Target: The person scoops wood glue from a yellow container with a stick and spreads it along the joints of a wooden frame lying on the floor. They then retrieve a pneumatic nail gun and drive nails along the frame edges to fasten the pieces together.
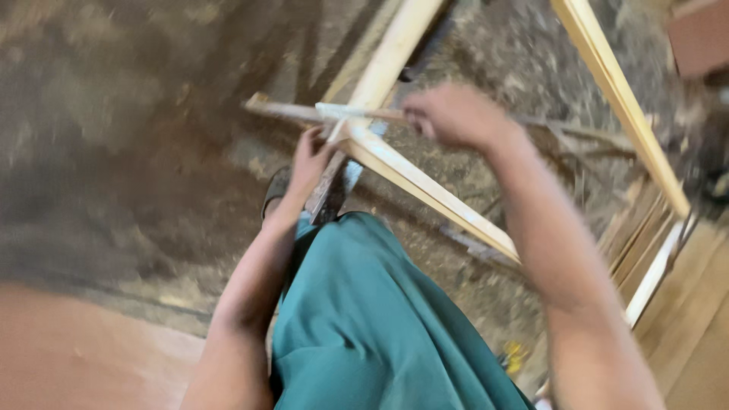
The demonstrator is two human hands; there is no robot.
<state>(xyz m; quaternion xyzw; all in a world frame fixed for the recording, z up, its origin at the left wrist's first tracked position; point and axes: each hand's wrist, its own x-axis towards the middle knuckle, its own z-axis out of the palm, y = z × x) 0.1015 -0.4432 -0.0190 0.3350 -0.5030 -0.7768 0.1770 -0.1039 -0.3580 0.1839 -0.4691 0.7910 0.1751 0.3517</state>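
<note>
Green-clad lap below; left hand (310, 161) grips the wooden frame (425, 186) corner; right hand (453, 115) fisted above it, blurred.

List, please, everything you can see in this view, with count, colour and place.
Wooden frame: one, pale wood, centre, its corner joint at the hands.
Thin stick: one, greyish, lying across the joint.
Stacked wooden boards: several, light brown, right edge.
Floor: dusty grey-brown, strewn with sawdust; reddish patch lower left.
Shoe: one, dark, below the joint.
Green garment: one, teal, bottom centre.
Left hand: grips the frame corner.
Right hand: closed at the joint, blurred.
</note>
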